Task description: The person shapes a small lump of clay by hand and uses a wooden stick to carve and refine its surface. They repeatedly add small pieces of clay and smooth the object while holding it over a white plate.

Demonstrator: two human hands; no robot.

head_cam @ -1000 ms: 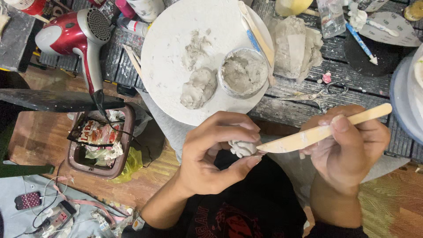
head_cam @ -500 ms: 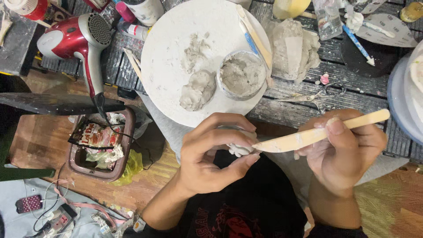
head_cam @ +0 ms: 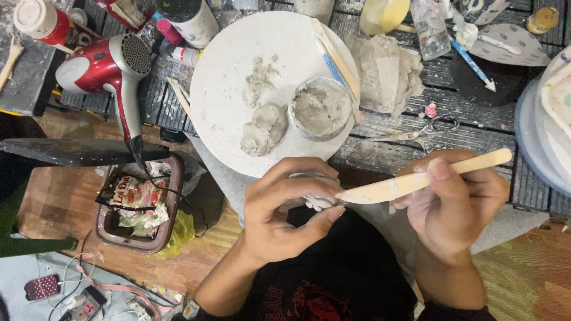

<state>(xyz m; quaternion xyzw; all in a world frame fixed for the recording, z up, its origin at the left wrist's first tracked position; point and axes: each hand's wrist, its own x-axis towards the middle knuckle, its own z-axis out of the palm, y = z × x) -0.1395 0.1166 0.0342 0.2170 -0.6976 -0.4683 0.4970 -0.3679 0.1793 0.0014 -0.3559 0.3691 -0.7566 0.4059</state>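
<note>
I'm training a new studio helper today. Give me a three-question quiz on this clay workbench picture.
1. True or false: the right hand holds a wooden modelling tool.
2. What is in the left hand's grip? A) scissors B) a small white clay piece C) a hair dryer
3. Fill in: the lump of grey clay lies on a round white ____.

Key: 1 true; 2 B; 3 board.
</note>
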